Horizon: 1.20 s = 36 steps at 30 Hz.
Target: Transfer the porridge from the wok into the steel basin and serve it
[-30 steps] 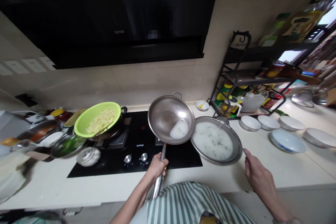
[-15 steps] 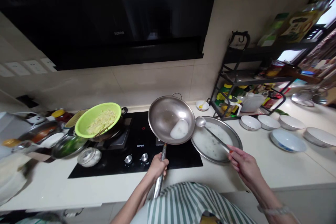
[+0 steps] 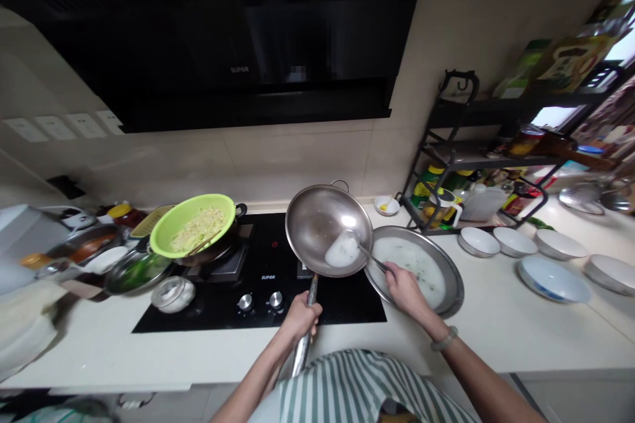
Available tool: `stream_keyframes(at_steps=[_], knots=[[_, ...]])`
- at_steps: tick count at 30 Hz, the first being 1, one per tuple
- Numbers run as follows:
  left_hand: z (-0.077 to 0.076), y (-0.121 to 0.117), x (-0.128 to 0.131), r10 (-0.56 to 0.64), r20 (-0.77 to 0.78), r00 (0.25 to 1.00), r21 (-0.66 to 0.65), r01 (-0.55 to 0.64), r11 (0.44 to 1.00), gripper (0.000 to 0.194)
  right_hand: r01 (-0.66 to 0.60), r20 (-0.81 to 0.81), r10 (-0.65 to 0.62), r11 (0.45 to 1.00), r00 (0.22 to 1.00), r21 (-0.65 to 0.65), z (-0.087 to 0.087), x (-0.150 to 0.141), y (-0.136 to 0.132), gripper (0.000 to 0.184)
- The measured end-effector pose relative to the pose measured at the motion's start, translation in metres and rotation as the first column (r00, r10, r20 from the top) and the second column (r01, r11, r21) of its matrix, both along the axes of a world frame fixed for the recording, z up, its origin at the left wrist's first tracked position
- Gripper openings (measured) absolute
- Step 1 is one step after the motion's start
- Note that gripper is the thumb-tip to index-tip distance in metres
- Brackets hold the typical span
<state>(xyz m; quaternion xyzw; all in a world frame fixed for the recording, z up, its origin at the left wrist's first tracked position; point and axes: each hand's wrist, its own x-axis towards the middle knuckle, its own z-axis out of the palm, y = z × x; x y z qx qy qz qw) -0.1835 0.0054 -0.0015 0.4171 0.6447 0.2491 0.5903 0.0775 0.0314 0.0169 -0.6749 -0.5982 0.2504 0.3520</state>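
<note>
My left hand (image 3: 301,314) grips the long metal handle of a steel wok (image 3: 322,221), held tilted above the black cooktop (image 3: 258,274). A small pool of white liquid (image 3: 341,252) sits at the wok's lower right side. My right hand (image 3: 405,285) is closed on a metal ladle (image 3: 368,256), whose bowl dips into that liquid. Right beside the wok stands a wide steel basin (image 3: 449,264) filled with white soup.
A green colander (image 3: 192,225) of pale shreds rests on a dark pot on the left burner. Pots, lids and jars crowd the counter's left end. Several white bowls (image 3: 513,242) line the counter at right, below a black rack (image 3: 461,152) of bottles. A range hood hangs overhead.
My right hand lifted the ladle out of the basin and swung it left into the wok's white liquid. The wok stayed tilted in my left hand.
</note>
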Motion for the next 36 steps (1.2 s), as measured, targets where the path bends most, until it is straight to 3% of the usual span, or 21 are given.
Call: stream_keyframes(at_steps=[2,5,8,16,36], knots=[[0.003,0.000,0.001,0.002,0.001,1.000,-0.012,-0.002,1.000,0.020,0.052,-0.204,-0.070,0.994,0.976,-0.091,-0.001,-0.001,-0.001,0.023],[0.008,-0.001,0.001,0.005,0.000,1.000,-0.026,-0.005,1.000,0.021,0.121,-0.485,-0.240,0.957,0.841,-0.264,0.003,-0.001,-0.004,0.023],[0.009,-0.001,0.001,0.010,0.002,1.000,-0.031,-0.010,0.999,0.022,0.135,-0.598,-0.329,0.929,0.731,-0.345,0.010,0.000,-0.009,0.029],[0.003,0.000,0.001,0.011,0.010,1.000,-0.017,-0.011,1.000,0.022,0.137,-0.653,-0.370,0.915,0.661,-0.379,0.015,0.004,-0.018,0.030],[0.003,-0.002,0.002,0.010,0.021,1.000,-0.004,-0.010,1.000,0.021,0.092,-0.731,-0.352,0.924,0.585,-0.371,0.023,0.009,-0.028,0.034]])
